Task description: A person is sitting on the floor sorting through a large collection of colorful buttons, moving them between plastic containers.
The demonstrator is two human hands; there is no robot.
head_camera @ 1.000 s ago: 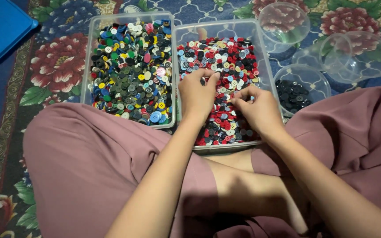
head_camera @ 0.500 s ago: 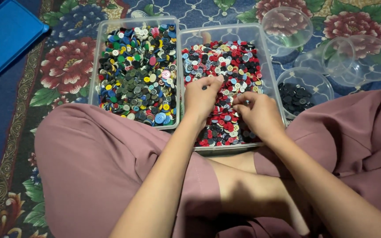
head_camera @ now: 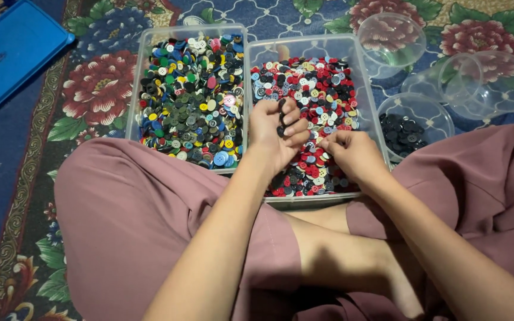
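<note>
- Buttons, mostly red, white and dark, fill the clear tub under both hands.
- Left hand curls, holding a few dark buttons; right hand pinches into the pile, near the tub's right wall.
- Left of them, a second tub holds mixed colours.
- Right, a round bowl holds black buttons.

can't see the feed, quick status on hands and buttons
Left hand cupped, dark buttons in its grip. Right hand picking in the right bin. Left bin untouched. Nothing in the way.
</note>
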